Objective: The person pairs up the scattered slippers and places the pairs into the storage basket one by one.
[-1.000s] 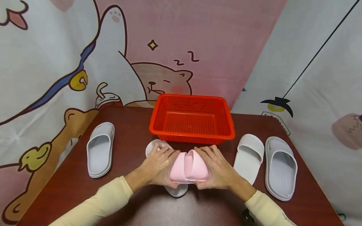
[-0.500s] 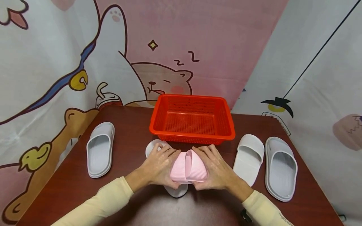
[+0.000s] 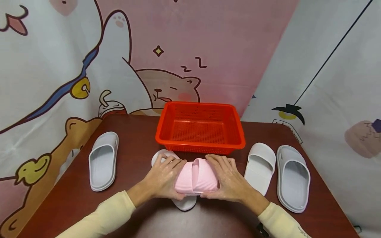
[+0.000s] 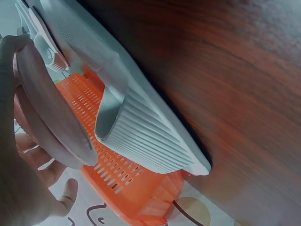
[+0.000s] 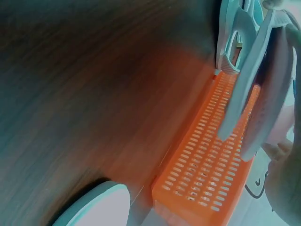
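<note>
Both my hands hold a pair of pink slippers [image 3: 206,177] with ribbed straps, low over the middle of the table. The left hand [image 3: 160,177] grips the pair from the left, and the right hand [image 3: 229,180] grips it from the right. In the head view, the two straps meet side by side between the hands. Seen from the left wrist, the two pink soles [image 4: 54,101] lie face to face in the fingers. A white slipper [image 3: 185,203] lies beneath, partly hidden by the left hand; its ribbed strap [image 4: 146,127] shows in the left wrist view.
Behind the hands stands a red perforated basket [image 3: 199,146] with nothing in it. A light grey slipper [image 3: 102,168] lies at the table's left. On the right are a white slipper [image 3: 258,177] and another grey slipper [image 3: 294,185]. A printed curtain [image 3: 223,49] hangs behind.
The head view has tilted slightly, so the scene sits a little lower and further left. Both hands still hold the pink slippers in nearly the same place.
</note>
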Available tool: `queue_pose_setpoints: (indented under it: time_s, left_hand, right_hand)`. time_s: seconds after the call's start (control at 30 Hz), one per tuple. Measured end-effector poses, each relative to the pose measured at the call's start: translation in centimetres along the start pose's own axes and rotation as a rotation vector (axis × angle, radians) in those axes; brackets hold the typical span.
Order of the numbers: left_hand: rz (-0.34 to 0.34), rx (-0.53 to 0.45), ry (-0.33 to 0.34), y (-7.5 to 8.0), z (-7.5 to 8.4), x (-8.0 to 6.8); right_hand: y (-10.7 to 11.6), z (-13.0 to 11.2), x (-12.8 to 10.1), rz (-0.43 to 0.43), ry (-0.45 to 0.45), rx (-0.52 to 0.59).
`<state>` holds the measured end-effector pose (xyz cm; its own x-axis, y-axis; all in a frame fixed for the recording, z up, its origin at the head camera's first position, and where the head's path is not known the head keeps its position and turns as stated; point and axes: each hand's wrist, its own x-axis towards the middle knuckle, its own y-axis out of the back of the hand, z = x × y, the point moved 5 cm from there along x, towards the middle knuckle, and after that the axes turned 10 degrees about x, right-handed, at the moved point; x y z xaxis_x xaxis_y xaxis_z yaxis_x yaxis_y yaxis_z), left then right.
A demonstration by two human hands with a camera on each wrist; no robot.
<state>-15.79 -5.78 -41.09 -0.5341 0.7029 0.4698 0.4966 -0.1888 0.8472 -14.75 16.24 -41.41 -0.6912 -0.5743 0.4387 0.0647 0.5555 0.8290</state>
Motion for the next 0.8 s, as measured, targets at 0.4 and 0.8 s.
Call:
queue_pose_setpoints:
  time_s: [0.4, 0.8]
  left_hand:
    - [0.040, -0.021, -0.009, 0.0, -0.3, -0.1]
    - [0.061, -0.039, -0.015, 0.3, -0.4, 0.1]
  right_hand:
    - [3.5, 4.5, 1.3, 0.022, -0.167, 0.052]
    - [5.8, 11.2, 1.2, -0.028, -0.519, -0.040]
